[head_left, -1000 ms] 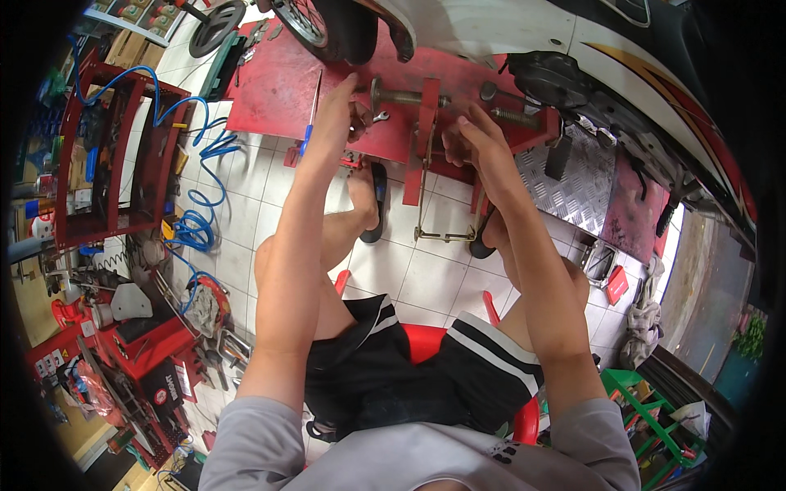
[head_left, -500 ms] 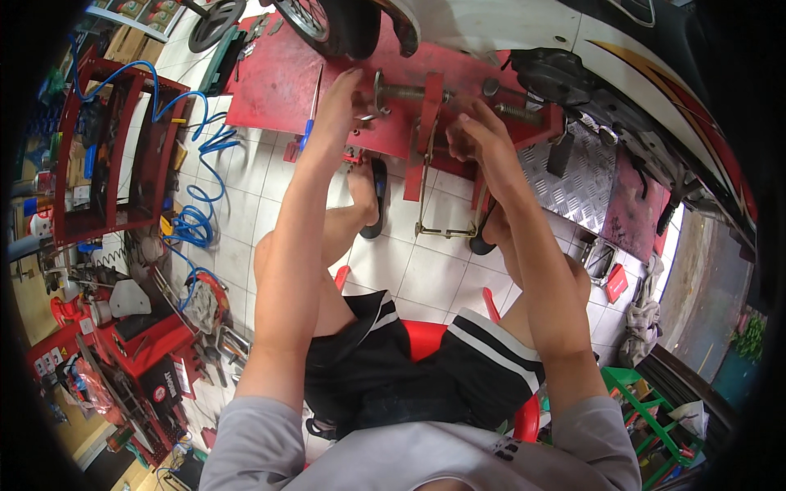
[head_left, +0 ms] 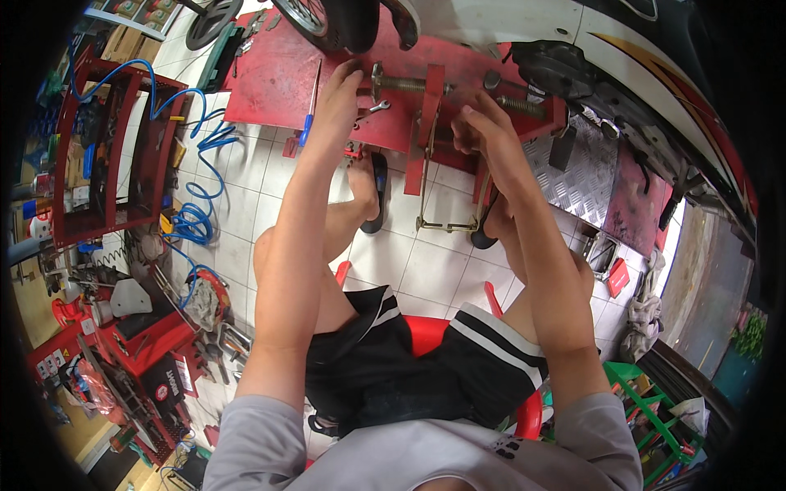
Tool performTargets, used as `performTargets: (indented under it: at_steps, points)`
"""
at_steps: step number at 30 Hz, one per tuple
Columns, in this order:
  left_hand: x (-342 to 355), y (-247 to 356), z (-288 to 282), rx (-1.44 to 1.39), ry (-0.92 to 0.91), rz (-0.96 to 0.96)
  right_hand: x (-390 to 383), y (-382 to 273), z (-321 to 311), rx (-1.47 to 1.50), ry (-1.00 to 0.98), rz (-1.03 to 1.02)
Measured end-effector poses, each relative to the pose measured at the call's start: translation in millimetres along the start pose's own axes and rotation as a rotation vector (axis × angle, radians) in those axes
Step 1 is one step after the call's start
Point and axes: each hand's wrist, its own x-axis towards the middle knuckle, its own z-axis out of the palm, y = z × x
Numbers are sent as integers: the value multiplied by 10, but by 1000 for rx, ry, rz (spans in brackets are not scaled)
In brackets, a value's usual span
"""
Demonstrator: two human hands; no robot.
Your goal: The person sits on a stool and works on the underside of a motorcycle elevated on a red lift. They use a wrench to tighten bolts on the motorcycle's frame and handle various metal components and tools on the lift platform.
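Observation:
My left hand (head_left: 338, 92) is over the left part of a red work platform (head_left: 266, 90), its fingers largely hidden behind the palm. A metal open-end wrench (head_left: 378, 107) sticks out from its inner side, seemingly in its grip. Just left of that hand is a screwdriver with a blue handle (head_left: 307, 129). To the right, my right hand (head_left: 485, 124) is curled beside the upright red jaw (head_left: 429, 110) of a clamp; whatever its fingers hold is hidden. A threaded clamp screw (head_left: 401, 83) runs between the hands, and another threaded rod (head_left: 521, 106) lies beyond the right hand.
A white motorcycle (head_left: 508, 29) stands over the platform's far side, its wheel (head_left: 315, 24) at the top. To the left, a coiled blue air hose (head_left: 192, 225) hangs by a red shelf cart (head_left: 115, 155). A red stool (head_left: 427, 334) is under me; a green rack (head_left: 634, 393) stands right.
The wrench has come into sight beside my left hand, whose fingers have drawn in behind the palm. My right hand's fingers have curled in more and it has shifted slightly right.

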Motion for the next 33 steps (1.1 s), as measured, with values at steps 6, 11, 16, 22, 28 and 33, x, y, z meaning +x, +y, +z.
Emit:
performTargets:
  at_steps: [6,11,16,22,28,33]
  points:
    - [219,-203,-333,207,-95,-81,-23,-40,59,-2,29,2]
    - [-16,38,-35,10,-28,-22,1,-6,8,-25,-7,-19]
    - [24,-2,-32,28,13,-1,-4,-25,30,-45,-4,-19]
    - [118,-54,-228,45,19,-80,-17,-51,29,-58,-7,-23]
    - [33,66,-51,43,30,-117,-37,-77,46,-74,14,-20]
    - [113,-21,-200,44,-35,-84,-23,-78,19,-85,2,-33]
